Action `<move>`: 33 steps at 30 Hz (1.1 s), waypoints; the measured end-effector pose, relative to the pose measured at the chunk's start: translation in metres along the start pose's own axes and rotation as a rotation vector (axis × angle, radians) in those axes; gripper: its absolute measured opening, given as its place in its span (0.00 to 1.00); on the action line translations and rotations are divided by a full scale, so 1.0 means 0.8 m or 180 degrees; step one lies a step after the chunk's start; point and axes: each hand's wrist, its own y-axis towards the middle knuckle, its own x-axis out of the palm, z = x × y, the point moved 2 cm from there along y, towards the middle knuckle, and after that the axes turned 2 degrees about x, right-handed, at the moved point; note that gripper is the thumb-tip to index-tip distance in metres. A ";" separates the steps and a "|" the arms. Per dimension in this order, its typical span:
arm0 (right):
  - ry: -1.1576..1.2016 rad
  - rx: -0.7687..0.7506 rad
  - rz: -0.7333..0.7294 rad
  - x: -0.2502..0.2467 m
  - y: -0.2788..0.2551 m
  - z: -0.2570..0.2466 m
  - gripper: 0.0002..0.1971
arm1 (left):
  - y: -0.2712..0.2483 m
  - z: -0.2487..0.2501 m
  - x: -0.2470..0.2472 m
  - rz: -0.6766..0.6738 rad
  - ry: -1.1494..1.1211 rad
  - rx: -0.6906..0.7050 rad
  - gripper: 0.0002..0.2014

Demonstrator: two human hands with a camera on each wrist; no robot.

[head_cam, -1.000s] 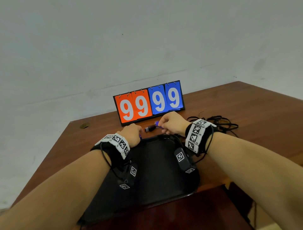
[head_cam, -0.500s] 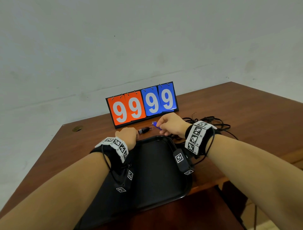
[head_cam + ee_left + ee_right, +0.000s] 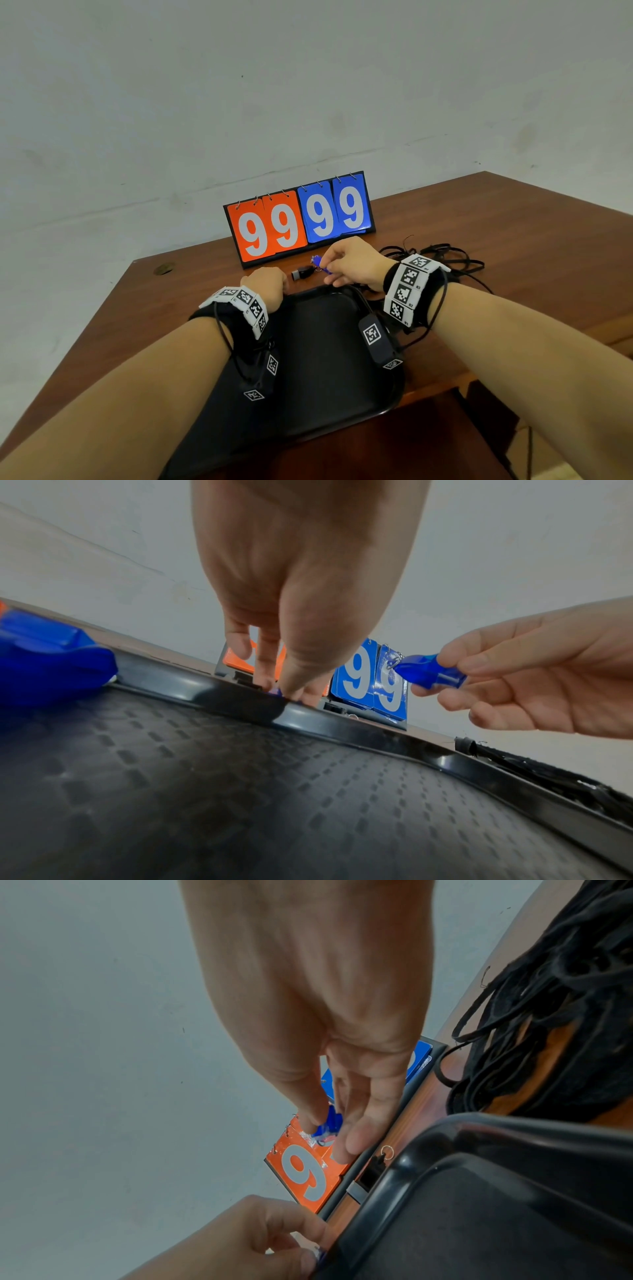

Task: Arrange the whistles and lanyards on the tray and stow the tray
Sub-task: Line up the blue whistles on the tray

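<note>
A black tray (image 3: 329, 377) lies on the table in front of me. My right hand (image 3: 330, 265) hovers just past the tray's far rim and pinches a blue whistle (image 3: 428, 670) by its mouthpiece, above the table. Below it a black whistle (image 3: 303, 273) lies on the wood. My left hand (image 3: 270, 279) curls at the far rim (image 3: 240, 696), its fingertips pinching a small blue object (image 3: 276, 692) that is mostly hidden. Another blue whistle (image 3: 51, 658) sits at the tray's left corner. A heap of black lanyards (image 3: 442, 257) lies to the right.
A flip scoreboard (image 3: 298, 219) showing 99 in orange and 99 in blue stands behind the whistles, close to my fingers. The wooden table (image 3: 513, 240) ends at a pale wall behind and drops off at the near right corner.
My right hand has lifted the blue whistle off the table, away from the black whistle. My left hand has stayed at the tray's far rim.
</note>
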 end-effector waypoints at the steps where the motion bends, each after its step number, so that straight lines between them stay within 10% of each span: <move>1: -0.0007 0.0002 -0.0014 0.001 0.000 -0.001 0.07 | 0.001 -0.001 0.000 -0.0038 0.0013 0.0016 0.15; 14: -0.0023 0.0064 -0.0039 0.004 -0.005 -0.009 0.07 | -0.005 0.001 -0.008 0.0098 -0.0231 0.0163 0.14; 33: -0.0082 0.0010 -0.0045 0.078 -0.058 -0.104 0.10 | -0.129 -0.065 -0.069 0.0799 -0.2528 0.0028 0.12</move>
